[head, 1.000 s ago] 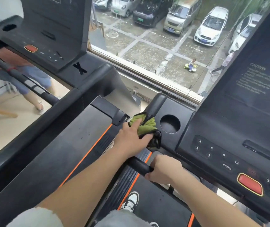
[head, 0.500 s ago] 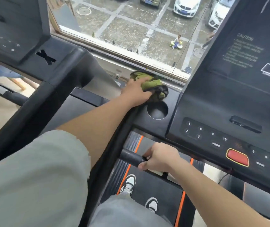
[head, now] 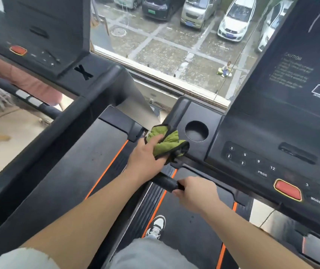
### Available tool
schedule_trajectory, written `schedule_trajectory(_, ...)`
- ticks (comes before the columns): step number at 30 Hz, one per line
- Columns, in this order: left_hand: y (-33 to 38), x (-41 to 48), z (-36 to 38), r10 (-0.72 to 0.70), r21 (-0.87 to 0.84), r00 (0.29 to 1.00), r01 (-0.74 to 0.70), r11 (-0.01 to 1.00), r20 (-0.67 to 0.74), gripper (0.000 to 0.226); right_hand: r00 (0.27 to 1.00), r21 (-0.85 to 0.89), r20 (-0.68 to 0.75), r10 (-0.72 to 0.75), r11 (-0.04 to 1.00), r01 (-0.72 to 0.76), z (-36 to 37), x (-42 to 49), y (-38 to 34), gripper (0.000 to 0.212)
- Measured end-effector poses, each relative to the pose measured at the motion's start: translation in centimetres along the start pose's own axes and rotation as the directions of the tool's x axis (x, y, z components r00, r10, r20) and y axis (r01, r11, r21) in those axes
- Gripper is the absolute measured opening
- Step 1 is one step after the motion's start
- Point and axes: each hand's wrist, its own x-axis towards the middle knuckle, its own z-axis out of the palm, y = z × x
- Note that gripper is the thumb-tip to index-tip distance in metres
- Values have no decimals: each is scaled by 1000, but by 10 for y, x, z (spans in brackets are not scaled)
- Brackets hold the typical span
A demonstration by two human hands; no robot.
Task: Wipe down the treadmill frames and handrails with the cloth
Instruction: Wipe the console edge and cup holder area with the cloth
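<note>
My left hand (head: 145,156) grips a green cloth (head: 167,142) with a dark edge and presses it against the left edge of the black treadmill console frame (head: 178,113), beside the round cup holder (head: 196,131). Just below, my right hand (head: 196,195) is curled around the black handrail bar (head: 165,182) that runs under the console. The cloth's underside and the frame beneath it are hidden by the cloth and my fingers.
The console panel (head: 271,164) with number keys and a red stop button (head: 287,189) fills the right. A second treadmill (head: 68,144) with its own console stands close on the left. A window ahead overlooks parked cars. My shoe (head: 156,227) stands on the belt.
My left hand has drawn the cloth back down from the console's top corner to its lower left edge near the handrail. My right hand still holds the bar.
</note>
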Motion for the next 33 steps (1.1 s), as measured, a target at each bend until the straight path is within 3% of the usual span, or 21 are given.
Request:
schedule_trajectory(9,-38,-119,-8,-90,153,994,100,983,-66,72,983,91,-179,-35,994,52,5,-41,3,25)
schedule_trajectory(13,-55,-185,-12,-131,201,984,153,967,-120,73,982,118,-186,-13,992,36,8,-56,14,17)
schedule_trajectory(15,-65,-215,-13,-150,222,978,180,958,-148,75,986,93,-166,-19,995,35,12,-62,14,18)
schedule_trajectory(18,-73,-236,-9,-175,284,971,217,934,-166,79,977,-23,-212,-23,1000,19,20,-61,10,1)
schedule_trajectory(21,-65,-230,-5,-192,358,965,246,901,-178,81,971,-92,-240,-9,996,-13,28,-55,8,16)
schedule_trajectory(27,-47,-176,6,-97,529,987,149,836,-125,91,977,-135,-214,-7,991,-23,30,-48,1,16)
schedule_trajectory(30,-33,-122,3,-70,465,996,90,881,-60,90,979,-147,-205,23,988,-54,27,-46,-5,17)
schedule_trajectory(33,-25,-81,-11,-82,295,996,65,953,46,86,983,-139,-172,64,986,-89,24,-45,-11,18)
